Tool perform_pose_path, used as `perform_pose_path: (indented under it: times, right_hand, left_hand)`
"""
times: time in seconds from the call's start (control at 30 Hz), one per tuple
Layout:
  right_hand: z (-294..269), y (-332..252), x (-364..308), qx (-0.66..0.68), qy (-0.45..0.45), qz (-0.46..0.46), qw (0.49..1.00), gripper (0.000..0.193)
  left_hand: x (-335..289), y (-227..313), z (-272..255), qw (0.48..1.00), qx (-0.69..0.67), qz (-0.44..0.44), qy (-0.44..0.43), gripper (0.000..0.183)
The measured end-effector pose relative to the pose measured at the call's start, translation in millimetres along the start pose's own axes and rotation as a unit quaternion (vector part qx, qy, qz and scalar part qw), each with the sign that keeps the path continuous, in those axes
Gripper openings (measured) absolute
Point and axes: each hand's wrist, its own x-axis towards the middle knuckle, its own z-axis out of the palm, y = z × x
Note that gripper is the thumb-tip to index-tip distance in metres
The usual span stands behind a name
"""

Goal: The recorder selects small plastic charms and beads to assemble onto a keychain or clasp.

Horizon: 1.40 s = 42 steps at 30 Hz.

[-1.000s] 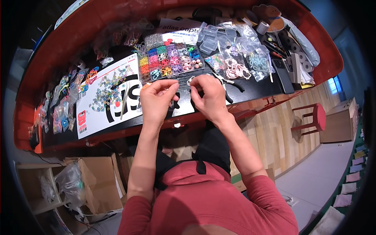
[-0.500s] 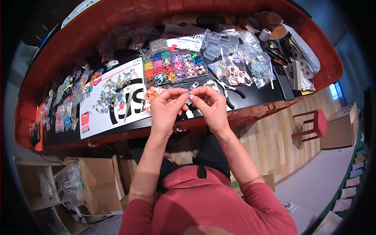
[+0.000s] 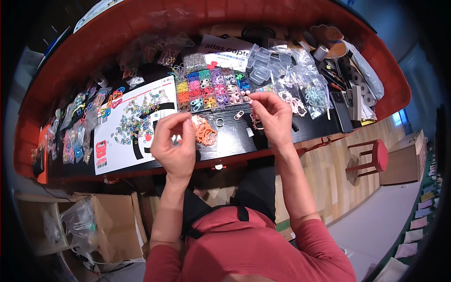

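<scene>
My left hand [image 3: 174, 145] is raised over the near edge of the black table, thumb and fingers curled in a pinch; whatever is between them is too small to make out. A pile of orange chain links [image 3: 205, 133] lies just to its right. My right hand [image 3: 275, 120] is closed in a pinch near the front of the compartment box [image 3: 209, 107], with a tiny pale thing at its fingertips that I cannot identify. Between the hands lie a metal ring [image 3: 220, 122], a pale clasp [image 3: 239, 114] and a small white piece [image 3: 250, 132].
Colourful small rings [image 3: 136, 121] are scattered on a printed white sheet [image 3: 112, 157] at left. Bagged clips [image 3: 77, 141] lie beyond it. Clear plastic cases [image 3: 260, 73], bags of pale chain [image 3: 315, 89] and a dark phone [image 3: 342, 115] stand right. A raised red rim [image 3: 399, 89] surrounds the table.
My hands were together at the middle, working on a small ring-like piece. They have moved apart, left hand leftward and right hand rightward, uncovering the table and the orange links.
</scene>
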Motion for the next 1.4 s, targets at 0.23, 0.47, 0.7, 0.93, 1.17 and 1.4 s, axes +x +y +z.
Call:
perform_pose_path:
  times: [0.23,0.47,0.7,0.93,1.17,1.4]
  right_hand:
    - [19,-6,56,-0.199,-0.038,-0.073,0.977,0.008]
    - [52,-7,83,-0.341,-0.103,-0.111,0.928,0.009]
    - [91,-3,99,-0.325,-0.171,-0.096,0.925,0.011]
    - [103,10,98,-0.310,-0.193,-0.091,0.927,0.011]
    - [107,12,96,-0.297,-0.168,-0.083,0.936,0.010]
    - [115,14,111,-0.385,-0.154,-0.155,0.896,0.010]
  left_hand:
    - [101,5,12,0.995,-0.049,0.073,0.057,0.013]
    - [154,-37,19,0.989,-0.074,0.097,0.083,0.011]
    - [148,-52,8,0.991,-0.072,0.038,0.109,0.008]
    - [151,-55,1,0.989,-0.090,-0.009,0.119,0.008]
    - [153,-58,-1,0.988,-0.087,-0.033,0.122,0.007]
    - [152,-63,-1,0.990,-0.080,-0.040,0.109,0.013]
